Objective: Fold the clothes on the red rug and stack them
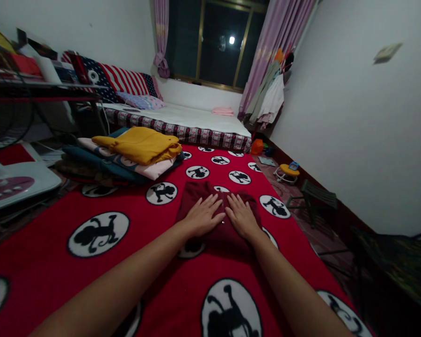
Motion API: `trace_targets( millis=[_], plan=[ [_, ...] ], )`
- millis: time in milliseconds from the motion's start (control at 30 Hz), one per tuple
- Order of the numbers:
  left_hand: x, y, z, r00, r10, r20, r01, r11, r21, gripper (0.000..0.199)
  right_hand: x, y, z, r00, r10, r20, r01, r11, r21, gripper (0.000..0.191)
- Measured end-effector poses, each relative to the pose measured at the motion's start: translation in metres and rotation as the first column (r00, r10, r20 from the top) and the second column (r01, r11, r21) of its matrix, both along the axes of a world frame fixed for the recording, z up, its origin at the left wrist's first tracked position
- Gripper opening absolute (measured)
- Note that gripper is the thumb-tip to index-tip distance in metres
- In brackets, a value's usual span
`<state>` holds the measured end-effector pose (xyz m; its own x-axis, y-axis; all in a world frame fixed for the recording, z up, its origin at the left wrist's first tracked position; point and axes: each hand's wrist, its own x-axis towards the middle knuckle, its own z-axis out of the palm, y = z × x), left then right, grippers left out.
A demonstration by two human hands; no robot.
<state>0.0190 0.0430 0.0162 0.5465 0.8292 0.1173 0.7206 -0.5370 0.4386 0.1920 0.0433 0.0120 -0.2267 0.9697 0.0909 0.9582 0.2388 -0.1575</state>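
Note:
A dark maroon garment [228, 238] lies on a red blanket [143, 262] patterned with white ovals and black monkey figures. My left hand [204, 216] rests flat on the garment's left part, fingers spread. Beside it my right hand [243, 217] lies flat on the right part, its fingers apart too. A small gap separates the two hands, and a tiny bright spot shows on the cloth between them. At the back left, a yellow garment [143, 144] tops a pile of folded clothes, with pink and dark teal ones [105, 164] under it.
Behind the blanket stands a bed [196, 117] below a window. A cluttered desk [45, 85] and a white appliance [17, 182] are on the left. To the right are a yellow stool [288, 170], a folding stool [315, 195] and a dark camouflage-patterned chair [400, 262].

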Motion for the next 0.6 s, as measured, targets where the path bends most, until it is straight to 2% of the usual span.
trace_targets(
  millis=[100, 233, 333, 467, 533, 600],
  plan=[
    [-0.009, 0.017, -0.017, 1.000, 0.027, 0.010, -0.028, 0.998, 0.060, 0.056, 0.007, 0.015, -0.009, 0.996, -0.084, 0.036, 0.083, 0.996, 0.036, 0.053],
    [-0.020, 0.024, -0.023, 0.975, 0.221, 0.030, -0.223, 0.961, 0.165, 0.060, 0.013, 0.016, -0.010, 0.983, -0.182, 0.002, 0.181, 0.981, 0.069, 0.051],
    [-0.020, 0.024, -0.025, 0.948, 0.317, 0.036, -0.318, 0.927, 0.200, 0.065, 0.008, 0.020, 0.002, 0.980, -0.197, 0.034, 0.191, 0.974, 0.123, 0.045],
    [-0.017, 0.021, -0.026, 0.938, 0.347, 0.014, -0.342, 0.914, 0.218, 0.066, -0.012, 0.046, 0.030, 0.966, -0.222, 0.130, 0.200, 0.966, 0.162, 0.032],
    [-0.017, 0.019, -0.026, 0.936, 0.352, 0.014, -0.346, 0.911, 0.225, 0.066, -0.026, 0.063, 0.038, 0.981, -0.187, 0.044, 0.176, 0.968, 0.178, 0.027],
    [-0.018, 0.019, -0.026, 0.936, 0.352, 0.019, -0.346, 0.909, 0.230, 0.066, -0.039, 0.079, 0.037, 0.987, -0.127, -0.099, 0.140, 0.980, 0.144, 0.030]
  ],
)
